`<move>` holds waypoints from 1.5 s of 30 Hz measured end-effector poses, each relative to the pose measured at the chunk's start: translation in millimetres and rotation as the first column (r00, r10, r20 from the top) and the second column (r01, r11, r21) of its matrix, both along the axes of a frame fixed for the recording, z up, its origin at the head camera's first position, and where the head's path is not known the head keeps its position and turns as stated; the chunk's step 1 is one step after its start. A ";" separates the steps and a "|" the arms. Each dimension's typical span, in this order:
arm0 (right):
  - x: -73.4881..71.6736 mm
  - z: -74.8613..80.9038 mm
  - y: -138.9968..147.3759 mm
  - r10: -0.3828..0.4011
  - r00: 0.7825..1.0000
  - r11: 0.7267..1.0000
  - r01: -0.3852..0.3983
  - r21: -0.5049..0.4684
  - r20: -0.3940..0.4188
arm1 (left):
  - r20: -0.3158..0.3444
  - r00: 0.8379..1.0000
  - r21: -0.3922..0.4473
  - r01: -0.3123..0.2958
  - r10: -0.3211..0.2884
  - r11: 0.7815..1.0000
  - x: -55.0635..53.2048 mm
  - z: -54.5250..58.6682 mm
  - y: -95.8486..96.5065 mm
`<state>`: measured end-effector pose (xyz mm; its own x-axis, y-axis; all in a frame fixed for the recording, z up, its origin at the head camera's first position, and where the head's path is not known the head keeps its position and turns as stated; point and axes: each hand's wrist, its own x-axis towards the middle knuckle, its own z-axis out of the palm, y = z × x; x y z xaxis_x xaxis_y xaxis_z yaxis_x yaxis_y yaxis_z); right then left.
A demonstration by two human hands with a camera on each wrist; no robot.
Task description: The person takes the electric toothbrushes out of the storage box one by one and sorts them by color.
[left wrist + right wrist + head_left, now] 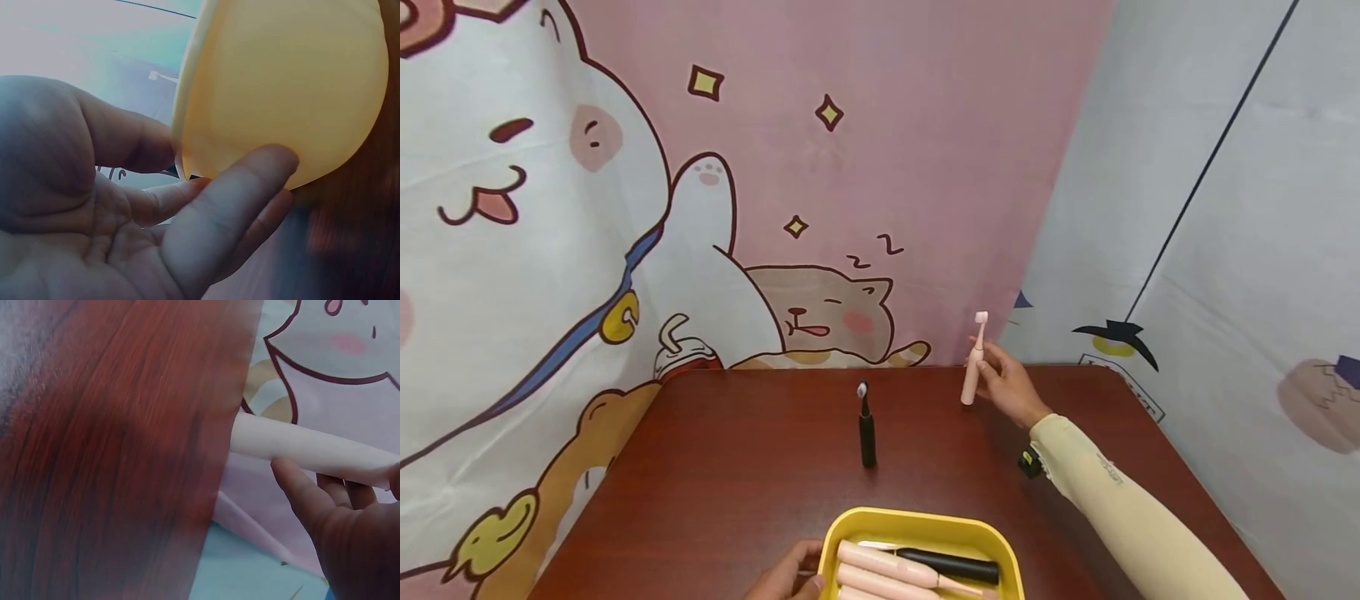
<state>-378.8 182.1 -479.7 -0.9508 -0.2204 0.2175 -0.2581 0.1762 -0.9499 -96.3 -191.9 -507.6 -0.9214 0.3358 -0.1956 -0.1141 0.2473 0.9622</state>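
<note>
My right hand [1011, 390] pinches a pale pink electric toothbrush [972, 375] by its handle near the table's far right edge. It is nearly upright, with the brush head on top. In the right wrist view, thumb and fingers lie along the smooth handle [306, 445]. A black electric toothbrush [867, 437] stands upright on the table, left of that hand. Low in the head view, my left hand [786, 573] grips the left side of a yellow plastic box [925, 518]. Its translucent wall [281, 81] fills much of the left wrist view.
Inside the box lie several pink toothbrushes [887, 562] and a black one [951, 564]. The dark red wooden table [737, 467] ends at a cartoon-printed cloth backdrop [925, 167]. A small black device [1030, 461] sits at the right wrist.
</note>
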 end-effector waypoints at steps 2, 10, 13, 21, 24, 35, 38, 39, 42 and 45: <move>-3.0 -2.7 1.3 -0.011 1.000 1.000 0.011 0.001 0.005 | 0.003 1.000 -0.010 -0.002 0.002 1.000 -0.2 -0.1 0.8; -12.6 -12.3 10.4 -0.061 0.998 0.996 0.060 0.062 0.004 | 0.004 1.000 -0.018 -0.012 0.012 1.000 0.6 -1.5 3.7; -14.3 -14.6 12.2 -0.062 0.998 0.996 0.060 0.059 0.021 | 0.041 0.999 -0.015 -0.023 0.024 1.000 0.3 -1.5 3.2; -17.3 -18.6 10.7 -0.062 0.998 0.997 0.061 0.048 0.020 | 0.050 0.998 -0.033 -0.026 0.028 0.999 0.1 0.1 3.7; -18.3 -18.7 9.6 -0.063 0.998 0.996 0.062 0.060 0.016 | 0.031 0.999 -0.041 -0.025 0.026 0.999 -0.2 0.6 4.5; -21.6 -15.9 4.3 -0.053 0.998 0.992 0.050 0.119 0.022 | -0.008 1.000 -0.048 -0.028 0.027 0.998 1.0 -0.6 5.0; -23.0 -15.8 4.0 -0.061 0.998 0.988 0.057 0.147 0.021 | -0.018 0.999 -0.055 -0.035 0.034 0.998 1.3 -0.9 5.6; -23.5 -15.8 3.9 -0.063 0.998 0.986 0.059 0.154 0.021 | -0.017 0.999 -0.055 -0.036 0.035 0.998 1.3 -0.9 5.7; -24.3 -15.6 3.3 -0.070 0.997 0.984 0.065 0.166 0.020 | -0.019 0.999 -0.054 -0.037 0.036 0.998 1.2 -0.8 5.6; -25.0 -15.3 2.7 -0.073 0.997 0.983 0.068 0.170 0.027 | -0.020 0.999 -0.049 -0.032 0.032 0.998 1.0 -0.9 5.1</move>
